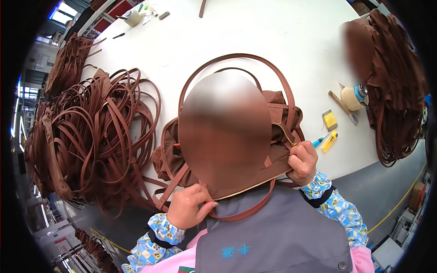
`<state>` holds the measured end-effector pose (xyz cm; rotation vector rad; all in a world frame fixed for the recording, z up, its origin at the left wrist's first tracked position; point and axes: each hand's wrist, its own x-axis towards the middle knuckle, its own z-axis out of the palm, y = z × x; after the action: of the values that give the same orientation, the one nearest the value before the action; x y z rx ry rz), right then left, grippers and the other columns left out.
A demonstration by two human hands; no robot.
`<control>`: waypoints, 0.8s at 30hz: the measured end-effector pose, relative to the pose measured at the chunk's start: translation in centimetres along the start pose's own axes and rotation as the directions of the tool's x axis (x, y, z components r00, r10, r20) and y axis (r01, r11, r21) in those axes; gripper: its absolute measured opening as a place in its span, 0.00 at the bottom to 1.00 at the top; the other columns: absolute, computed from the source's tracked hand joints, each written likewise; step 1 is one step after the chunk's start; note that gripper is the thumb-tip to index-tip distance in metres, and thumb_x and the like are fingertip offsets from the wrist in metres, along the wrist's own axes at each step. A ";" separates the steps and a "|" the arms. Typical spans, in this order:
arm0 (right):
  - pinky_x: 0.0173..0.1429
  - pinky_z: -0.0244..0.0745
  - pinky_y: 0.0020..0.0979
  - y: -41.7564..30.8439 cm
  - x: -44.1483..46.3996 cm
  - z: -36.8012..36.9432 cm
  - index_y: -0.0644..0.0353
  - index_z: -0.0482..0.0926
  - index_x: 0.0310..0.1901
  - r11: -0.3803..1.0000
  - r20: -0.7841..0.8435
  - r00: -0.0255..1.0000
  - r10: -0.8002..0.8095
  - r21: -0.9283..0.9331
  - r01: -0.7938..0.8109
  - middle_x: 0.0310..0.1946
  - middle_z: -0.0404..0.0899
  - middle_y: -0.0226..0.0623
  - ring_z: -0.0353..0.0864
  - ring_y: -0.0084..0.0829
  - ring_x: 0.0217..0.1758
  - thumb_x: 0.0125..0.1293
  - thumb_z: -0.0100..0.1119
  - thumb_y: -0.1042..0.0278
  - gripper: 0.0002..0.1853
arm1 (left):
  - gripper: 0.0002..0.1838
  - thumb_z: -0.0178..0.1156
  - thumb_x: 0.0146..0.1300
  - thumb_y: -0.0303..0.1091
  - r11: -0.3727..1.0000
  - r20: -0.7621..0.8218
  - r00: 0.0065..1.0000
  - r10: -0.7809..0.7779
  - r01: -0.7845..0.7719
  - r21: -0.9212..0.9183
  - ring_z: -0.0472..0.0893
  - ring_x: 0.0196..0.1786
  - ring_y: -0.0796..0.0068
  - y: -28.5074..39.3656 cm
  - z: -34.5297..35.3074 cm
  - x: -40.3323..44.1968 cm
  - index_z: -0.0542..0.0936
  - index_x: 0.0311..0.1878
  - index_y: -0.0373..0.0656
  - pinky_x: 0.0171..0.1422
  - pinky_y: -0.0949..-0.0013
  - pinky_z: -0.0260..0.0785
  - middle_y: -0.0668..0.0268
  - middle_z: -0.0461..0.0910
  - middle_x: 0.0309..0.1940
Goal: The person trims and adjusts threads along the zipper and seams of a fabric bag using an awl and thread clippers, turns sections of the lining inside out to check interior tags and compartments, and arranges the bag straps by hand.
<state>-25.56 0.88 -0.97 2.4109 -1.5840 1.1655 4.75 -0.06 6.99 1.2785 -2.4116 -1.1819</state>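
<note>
A brown handbag (171,157) lies at the table's near edge, its middle hidden by a round blur. Along its near rim runs a gold-toothed zipper (249,186). My left hand (189,207) pinches the bag's rim at the zipper's left end. At the right, my right hand (303,163) is closed in a fist around the rim, near the zipper's other end. One long handle (248,213) hangs over the near side against my apron, while another handle (246,55) arches over the table beyond the bag.
Brown bags with looped straps (102,132) are heaped at left. More brown bags (393,73) are piled at right. Near my right hand lie a yellow cutter (329,141), a blue pen-like tool (317,142), a yellow block (329,120), a brush (342,107) and a round pot (351,98).
</note>
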 end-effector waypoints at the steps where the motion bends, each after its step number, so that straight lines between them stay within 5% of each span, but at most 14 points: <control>1: 0.30 0.64 0.32 -0.1 -0.1 -0.1 0.59 0.65 0.15 1.000 0.004 1.000 0.003 0.003 -0.003 0.22 0.69 0.31 0.68 0.34 0.28 0.25 0.53 0.73 0.09 | 0.04 0.65 0.46 0.26 0.998 -0.026 0.998 -0.056 0.056 0.008 0.76 0.26 0.63 0.5 0.0 0.5 0.79 0.26 0.40 0.29 0.68 0.68 0.62 0.75 0.26; 4: 0.30 0.64 0.31 -0.7 0.4 -0.5 0.59 0.65 0.14 1.000 0.026 1.000 -0.009 0.022 0.009 0.22 0.69 0.31 0.68 0.34 0.28 0.25 0.53 0.74 0.09 | 0.11 0.62 0.44 0.23 0.986 -0.245 0.964 0.104 -0.068 0.152 0.76 0.33 0.59 2.8 0.5 4.3 0.77 0.34 0.40 0.37 0.65 0.70 0.59 0.75 0.32; 7: 0.31 0.64 0.31 -1.1 0.8 -0.9 0.58 0.65 0.14 0.999 0.050 0.998 -0.038 0.034 0.037 0.22 0.68 0.31 0.68 0.33 0.28 0.26 0.53 0.74 0.08 | 0.19 0.63 0.43 0.25 0.964 -0.240 0.952 0.191 -0.136 0.227 0.72 0.47 0.58 4.3 2.2 8.7 0.75 0.42 0.42 0.49 0.63 0.67 0.59 0.73 0.39; 13: 0.33 0.66 0.33 -1.6 2.3 -3.0 0.57 0.68 0.17 0.989 0.210 0.975 -0.075 0.143 0.046 0.23 0.70 0.30 0.70 0.33 0.29 0.31 0.57 0.73 0.08 | 0.14 0.64 0.45 0.33 0.920 -0.133 0.963 0.235 -0.176 0.351 0.72 0.40 0.62 1.2 6.4 12.4 0.75 0.37 0.44 0.40 0.62 0.64 0.64 0.72 0.32; 17: 0.31 0.68 0.33 -2.5 4.0 -3.7 0.56 0.73 0.26 0.955 0.290 0.953 0.090 0.246 -0.165 0.21 0.72 0.33 0.71 0.36 0.25 0.43 0.63 0.67 0.09 | 0.09 0.62 0.47 0.32 0.912 -0.180 0.940 0.289 -0.213 0.352 0.73 0.36 0.62 0.6 6.9 12.8 0.74 0.33 0.45 0.38 0.61 0.65 0.64 0.72 0.26; 19: 0.30 0.68 0.33 -3.9 5.3 -3.1 0.54 0.73 0.33 0.916 0.246 0.900 0.361 0.091 -0.392 0.20 0.72 0.33 0.71 0.36 0.24 0.44 0.64 0.65 0.14 | 0.08 0.61 0.49 0.32 0.932 -0.170 0.955 0.243 -0.181 0.313 0.73 0.34 0.60 0.8 6.8 12.5 0.73 0.32 0.44 0.36 0.60 0.66 0.63 0.72 0.27; 21: 0.35 0.68 0.32 -4.3 5.8 -2.5 0.53 0.73 0.43 0.943 0.349 0.878 0.327 -0.180 -0.279 0.34 0.74 0.35 0.73 0.37 0.38 0.44 0.64 0.68 0.21 | 0.08 0.60 0.50 0.32 0.953 -0.183 0.957 0.226 -0.178 0.246 0.74 0.34 0.58 1.3 6.1 12.1 0.73 0.32 0.44 0.35 0.59 0.66 0.61 0.72 0.27; 24: 0.43 0.67 0.37 -3.7 5.9 -1.9 0.52 0.73 0.45 0.943 0.334 0.892 0.303 -0.237 -0.232 0.45 0.69 0.38 0.68 0.41 0.48 0.42 0.62 0.72 0.23 | 0.08 0.60 0.51 0.31 0.976 -0.152 0.968 0.199 -0.183 0.116 0.75 0.34 0.55 2.0 3.9 10.9 0.72 0.32 0.42 0.35 0.58 0.67 0.59 0.73 0.28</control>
<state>-22.51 -1.11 5.25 2.4403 -2.0831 0.5598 -5.09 -5.43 3.58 1.0913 -2.4360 -0.8785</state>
